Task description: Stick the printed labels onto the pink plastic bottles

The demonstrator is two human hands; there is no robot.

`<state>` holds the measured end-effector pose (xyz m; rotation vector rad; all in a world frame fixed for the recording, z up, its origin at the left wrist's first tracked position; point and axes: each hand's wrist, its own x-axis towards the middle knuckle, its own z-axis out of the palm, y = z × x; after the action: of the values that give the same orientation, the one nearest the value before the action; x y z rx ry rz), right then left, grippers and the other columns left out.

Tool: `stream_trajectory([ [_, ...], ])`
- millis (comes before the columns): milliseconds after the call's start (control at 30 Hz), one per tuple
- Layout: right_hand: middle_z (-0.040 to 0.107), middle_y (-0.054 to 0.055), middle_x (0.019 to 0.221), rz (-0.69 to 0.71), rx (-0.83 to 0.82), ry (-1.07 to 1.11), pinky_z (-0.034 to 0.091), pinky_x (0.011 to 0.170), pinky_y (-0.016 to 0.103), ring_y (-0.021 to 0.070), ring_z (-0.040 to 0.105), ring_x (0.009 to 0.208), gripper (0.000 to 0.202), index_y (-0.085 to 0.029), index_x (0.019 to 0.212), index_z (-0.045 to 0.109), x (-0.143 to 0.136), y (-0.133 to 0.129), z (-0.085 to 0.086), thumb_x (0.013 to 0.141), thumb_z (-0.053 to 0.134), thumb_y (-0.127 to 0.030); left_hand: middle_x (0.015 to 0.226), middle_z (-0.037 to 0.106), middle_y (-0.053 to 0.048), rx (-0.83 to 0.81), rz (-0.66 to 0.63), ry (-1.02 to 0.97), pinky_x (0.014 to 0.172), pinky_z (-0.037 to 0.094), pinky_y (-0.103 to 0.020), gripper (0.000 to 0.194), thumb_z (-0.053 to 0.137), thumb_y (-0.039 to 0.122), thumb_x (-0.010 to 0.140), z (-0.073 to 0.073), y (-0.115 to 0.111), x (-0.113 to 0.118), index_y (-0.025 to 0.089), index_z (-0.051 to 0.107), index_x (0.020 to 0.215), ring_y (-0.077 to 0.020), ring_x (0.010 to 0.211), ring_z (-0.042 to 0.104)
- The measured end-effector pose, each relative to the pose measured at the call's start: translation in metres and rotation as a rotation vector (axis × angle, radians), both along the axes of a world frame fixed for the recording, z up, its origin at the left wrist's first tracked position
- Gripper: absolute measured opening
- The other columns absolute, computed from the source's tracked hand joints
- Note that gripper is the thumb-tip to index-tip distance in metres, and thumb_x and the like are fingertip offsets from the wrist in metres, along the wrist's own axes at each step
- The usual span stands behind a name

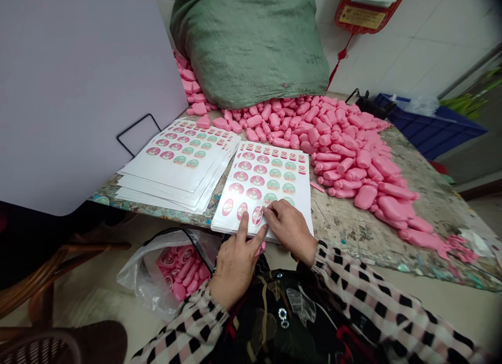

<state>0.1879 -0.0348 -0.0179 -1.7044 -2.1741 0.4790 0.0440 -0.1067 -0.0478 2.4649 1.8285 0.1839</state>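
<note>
A stack of sticker sheets (301, 191), printed with pink and green oval labels, lies at the table's front edge. My right hand (292, 230) is at its lower part, thumb and finger pinching the edge of an oval pink sticker (257, 216) that seems partly lifted. My left hand (235, 264) rests on the same sheet with its index finger stretched onto the label beside it. A small pink plastic bottle (260, 248) pokes out beneath the left thumb, mostly hidden by that hand, whose other fingers are curled under.
Pink bottles (364, 196) form a large heap behind and right, spilling from a green sack (251, 45). More sheets (157, 170) lie left, beside a grey panel (78, 92). Below the table edge, a clear plastic bag (145, 270) holds labelled bottles. A blue crate (443, 128) stands back right.
</note>
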Motion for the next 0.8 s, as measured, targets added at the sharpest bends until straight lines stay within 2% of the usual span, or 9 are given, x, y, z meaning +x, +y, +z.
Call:
stream_trajectory([
  [133,0.057,0.002,0.076,-0.051,-0.015,-0.029,0.030,0.059,0.026,0.0143,0.050,0.068,0.030,-0.020,0.077,0.055,-0.002,0.002,0.001,0.088,0.041,-0.045,0.149,0.015,-0.015,0.001,0.008,0.002,0.075,0.048,-0.036,0.055,0.037,0.030,0.090,0.000,0.000,0.000,0.041,0.018,0.140,-0.0216,0.089,0.060],
  [300,0.060,0.000,0.077,-0.111,-0.067,-0.012,0.026,0.055,0.025,0.0134,0.049,0.065,0.021,-0.022,0.075,0.057,-0.006,0.007,0.006,0.080,0.053,-0.041,0.149,0.016,-0.015,0.013,0.013,0.019,0.072,0.048,-0.037,0.056,0.037,0.032,0.090,0.001,0.000,0.001,0.041,0.015,0.140,-0.0220,0.087,0.061],
  [533,0.062,-0.001,0.076,-0.097,-0.009,0.020,0.026,0.054,0.025,0.0135,0.050,0.067,0.019,-0.022,0.072,0.059,-0.005,0.015,0.032,0.078,0.055,-0.040,0.149,0.017,-0.015,0.035,0.015,-0.001,0.071,0.049,-0.038,0.049,0.034,0.033,0.091,-0.002,0.000,0.002,0.041,0.024,0.138,-0.0214,0.083,0.062],
  [667,0.062,-0.001,0.074,-0.115,0.008,0.101,0.027,0.055,0.025,0.0133,0.051,0.065,0.022,-0.022,0.072,0.059,0.008,0.016,0.037,0.077,0.056,-0.043,0.150,0.013,-0.014,0.045,0.000,-0.089,0.074,0.049,-0.039,0.048,0.040,0.032,0.089,-0.004,0.001,-0.001,0.039,0.032,0.136,-0.0229,0.089,0.061],
  [800,0.061,-0.001,0.072,-0.122,-0.013,0.292,0.031,0.056,0.025,0.0132,0.050,0.063,0.026,-0.021,0.071,0.059,0.023,0.010,0.026,0.077,0.057,-0.046,0.150,0.015,-0.011,0.039,-0.066,-0.316,0.081,0.047,-0.040,0.047,0.044,0.029,0.088,-0.005,-0.006,-0.012,0.037,0.038,0.134,-0.0255,0.103,0.056],
])
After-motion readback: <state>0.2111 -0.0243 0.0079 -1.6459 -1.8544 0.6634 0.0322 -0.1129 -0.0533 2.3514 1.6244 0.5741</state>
